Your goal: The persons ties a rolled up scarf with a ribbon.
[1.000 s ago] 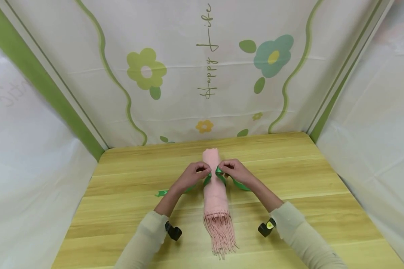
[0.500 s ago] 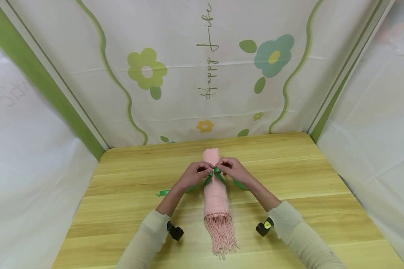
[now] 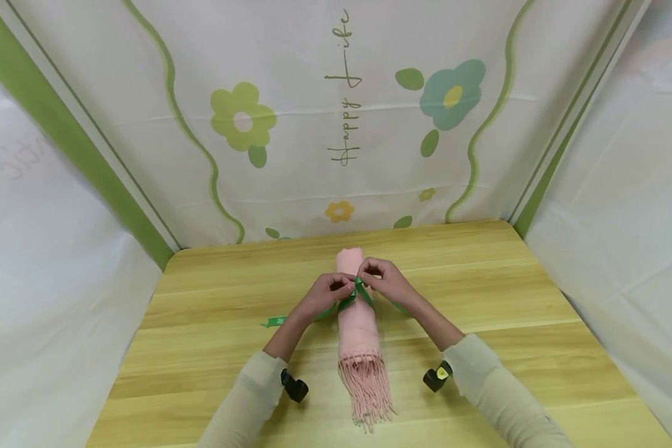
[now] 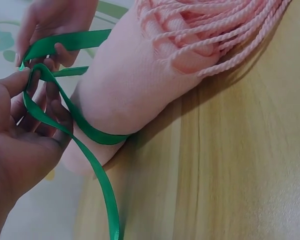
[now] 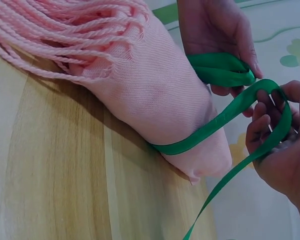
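Note:
A pink scarf, rolled into a long bundle, lies on the table with its twisted fringe toward the person. Round its middle runs a green ribbon. My left hand pinches the ribbon between thumb and fingers on the left of the roll, a loose tail trailing down from it. My right hand pinches the ribbon's other side just above the roll. In the right wrist view the ribbon rises from the scarf and bends over the right fingers. The two hands' fingertips are close together.
The wooden table extends on both sides of the scarf. One ribbon end lies on it at the left. A white printed cloth hangs behind, and white cloth walls stand at both sides. Each wrist wears a small black camera.
The hands have come closer together over the scarf, each bringing its part of the ribbon toward the middle. The right hand has shifted slightly up and left. The scarf lies still.

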Action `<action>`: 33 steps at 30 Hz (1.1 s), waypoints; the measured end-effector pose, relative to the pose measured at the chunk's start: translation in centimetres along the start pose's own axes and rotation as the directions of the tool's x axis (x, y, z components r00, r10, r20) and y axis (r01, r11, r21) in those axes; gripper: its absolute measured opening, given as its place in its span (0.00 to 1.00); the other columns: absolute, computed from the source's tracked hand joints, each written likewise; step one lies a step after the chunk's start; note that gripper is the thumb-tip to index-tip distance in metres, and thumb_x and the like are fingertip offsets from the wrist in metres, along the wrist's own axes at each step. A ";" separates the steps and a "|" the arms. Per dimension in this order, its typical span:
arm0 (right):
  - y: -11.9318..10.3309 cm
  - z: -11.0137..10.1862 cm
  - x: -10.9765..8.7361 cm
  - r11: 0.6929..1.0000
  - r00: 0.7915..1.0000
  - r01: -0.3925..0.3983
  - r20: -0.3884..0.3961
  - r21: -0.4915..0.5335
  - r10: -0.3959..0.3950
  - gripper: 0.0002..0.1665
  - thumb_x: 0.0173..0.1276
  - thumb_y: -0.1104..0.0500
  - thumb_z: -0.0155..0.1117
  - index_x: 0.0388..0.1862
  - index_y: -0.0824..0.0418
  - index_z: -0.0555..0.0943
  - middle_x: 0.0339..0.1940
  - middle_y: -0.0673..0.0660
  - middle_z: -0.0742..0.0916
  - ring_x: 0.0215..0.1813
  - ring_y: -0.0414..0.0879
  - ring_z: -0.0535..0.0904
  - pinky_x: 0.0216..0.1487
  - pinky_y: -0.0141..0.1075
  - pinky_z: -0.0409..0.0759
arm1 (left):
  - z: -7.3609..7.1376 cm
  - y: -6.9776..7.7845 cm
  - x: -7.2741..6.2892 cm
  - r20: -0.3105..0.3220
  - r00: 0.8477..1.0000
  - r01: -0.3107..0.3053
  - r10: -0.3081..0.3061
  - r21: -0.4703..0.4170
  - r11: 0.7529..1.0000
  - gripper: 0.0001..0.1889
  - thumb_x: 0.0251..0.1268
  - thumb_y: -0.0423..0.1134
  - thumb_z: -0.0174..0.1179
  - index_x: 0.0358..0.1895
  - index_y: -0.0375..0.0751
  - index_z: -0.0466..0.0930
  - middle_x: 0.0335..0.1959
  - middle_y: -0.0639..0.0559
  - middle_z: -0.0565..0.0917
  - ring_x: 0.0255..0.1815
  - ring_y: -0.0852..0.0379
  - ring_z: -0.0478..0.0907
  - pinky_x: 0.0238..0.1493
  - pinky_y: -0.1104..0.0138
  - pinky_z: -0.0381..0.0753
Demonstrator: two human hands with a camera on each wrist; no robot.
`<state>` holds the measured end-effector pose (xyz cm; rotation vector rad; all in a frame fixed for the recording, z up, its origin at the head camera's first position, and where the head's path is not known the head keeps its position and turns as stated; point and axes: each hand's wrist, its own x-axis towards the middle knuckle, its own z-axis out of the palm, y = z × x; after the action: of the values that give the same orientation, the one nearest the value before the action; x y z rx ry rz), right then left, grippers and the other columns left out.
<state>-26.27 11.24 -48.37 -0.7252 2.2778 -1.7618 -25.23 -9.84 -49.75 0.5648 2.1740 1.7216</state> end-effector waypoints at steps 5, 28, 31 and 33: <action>-0.2 0.0 0.3 1.000 1.000 -0.014 -0.027 -0.005 0.013 0.10 0.78 0.61 0.55 0.41 0.68 0.79 0.39 0.67 0.81 0.42 0.62 0.74 0.41 0.36 0.74 | 0.1 -0.1 0.1 0.006 1.000 -0.017 0.018 -0.021 1.000 0.13 0.76 0.36 0.55 0.38 0.26 0.80 0.64 0.38 0.79 0.69 0.44 0.72 0.59 0.65 0.79; 0.3 0.1 0.7 0.999 0.999 0.003 -0.037 -0.052 -0.005 0.09 0.76 0.61 0.58 0.44 0.66 0.81 0.45 0.63 0.84 0.49 0.52 0.78 0.54 0.46 0.77 | 0.1 -0.8 0.7 0.036 0.991 -0.127 0.128 -0.044 0.991 0.11 0.74 0.34 0.56 0.40 0.27 0.83 0.37 0.53 0.80 0.35 0.62 0.73 0.37 0.70 0.75; 0.4 0.3 0.2 0.991 0.995 0.017 -0.092 -0.136 -0.030 0.11 0.74 0.61 0.60 0.52 0.64 0.79 0.50 0.64 0.83 0.54 0.56 0.78 0.58 0.55 0.76 | 0.2 -0.9 0.8 0.004 0.995 -0.101 0.101 -0.015 0.995 0.11 0.74 0.36 0.57 0.40 0.30 0.85 0.33 0.53 0.82 0.29 0.62 0.71 0.32 0.69 0.73; 0.4 0.5 -0.4 0.979 0.990 0.023 -0.135 -0.203 -0.051 0.15 0.72 0.61 0.62 0.56 0.62 0.77 0.54 0.64 0.82 0.57 0.57 0.76 0.59 0.59 0.74 | 0.3 -1.0 0.8 -0.011 0.997 -0.080 0.079 -0.009 0.997 0.12 0.74 0.37 0.58 0.41 0.31 0.86 0.32 0.50 0.83 0.25 0.61 0.69 0.29 0.69 0.71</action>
<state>-25.82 11.09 -48.98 -0.7026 2.5806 -1.6624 -25.89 -9.42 -50.75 0.6493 2.1771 1.7781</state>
